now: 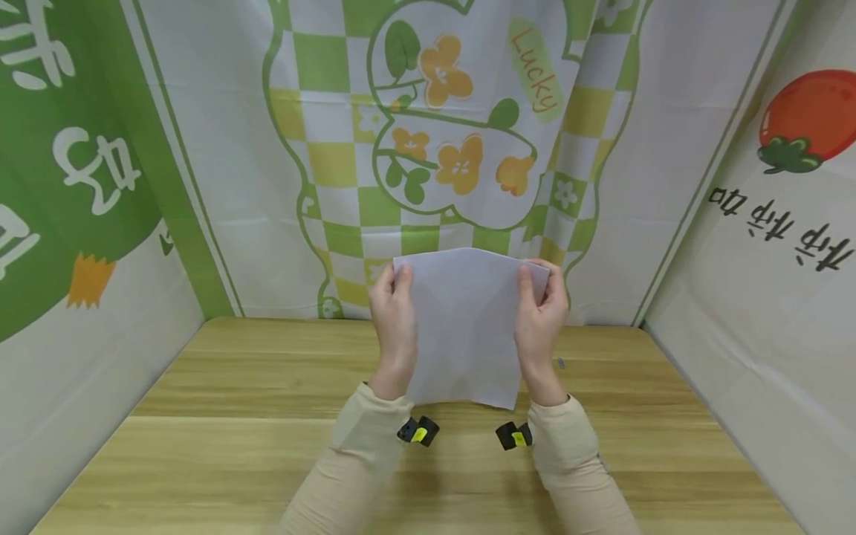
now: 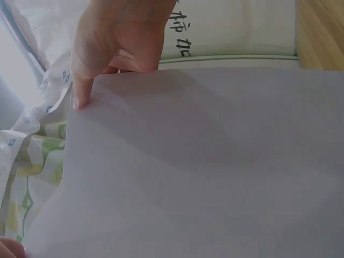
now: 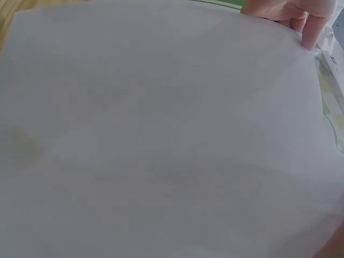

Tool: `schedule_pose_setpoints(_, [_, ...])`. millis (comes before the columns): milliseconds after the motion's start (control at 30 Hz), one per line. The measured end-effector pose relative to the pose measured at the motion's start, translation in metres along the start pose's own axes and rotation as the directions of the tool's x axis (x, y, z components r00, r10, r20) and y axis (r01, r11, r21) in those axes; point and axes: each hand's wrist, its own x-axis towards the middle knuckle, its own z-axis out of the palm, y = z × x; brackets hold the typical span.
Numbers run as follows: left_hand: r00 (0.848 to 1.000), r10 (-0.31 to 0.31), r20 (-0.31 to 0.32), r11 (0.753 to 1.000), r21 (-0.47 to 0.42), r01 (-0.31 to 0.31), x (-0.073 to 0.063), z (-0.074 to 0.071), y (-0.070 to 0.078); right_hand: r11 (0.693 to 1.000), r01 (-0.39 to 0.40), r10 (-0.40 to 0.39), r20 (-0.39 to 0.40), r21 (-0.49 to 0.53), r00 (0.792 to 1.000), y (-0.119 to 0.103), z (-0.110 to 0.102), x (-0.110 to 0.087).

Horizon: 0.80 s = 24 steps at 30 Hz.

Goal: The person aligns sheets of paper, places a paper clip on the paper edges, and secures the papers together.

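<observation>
The left hand (image 1: 394,319) and right hand (image 1: 539,319) each pinch a top corner of the plain paper sheet (image 1: 464,334), both grips closed thumb-in-front, apparently to spread it evenly. It hangs above the wooden surface (image 1: 234,453).

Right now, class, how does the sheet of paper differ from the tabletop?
The paper is pale and plain; the tabletop shows brown wood grain. The paper is smaller than the tabletop. The left hand and right hand hold the paper up; the tabletop lies flat below.
</observation>
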Motion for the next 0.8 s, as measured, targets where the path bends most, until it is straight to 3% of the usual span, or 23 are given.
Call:
schedule_pose_setpoints(300, [0.999,-0.013,-0.032,0.999,0.043,0.014,-0.006,-0.001,-0.001,0.996,-0.075,0.075,-0.004,-0.052,0.997,0.002,-0.003,-0.002])
schedule_pose_setpoints(533, [0.998,0.008,-0.067,0.997,0.074,-0.003,-0.001,0.002,-0.005,0.996,-0.064,0.062,-0.029,-0.067,0.998,0.002,-0.002,0.0])
schedule_pose_setpoints(800, [0.994,0.036,-0.107,0.995,0.1,-0.026,0.003,0.005,-0.007,0.992,-0.082,0.073,-0.085,-0.099,0.994,0.031,-0.004,0.007])
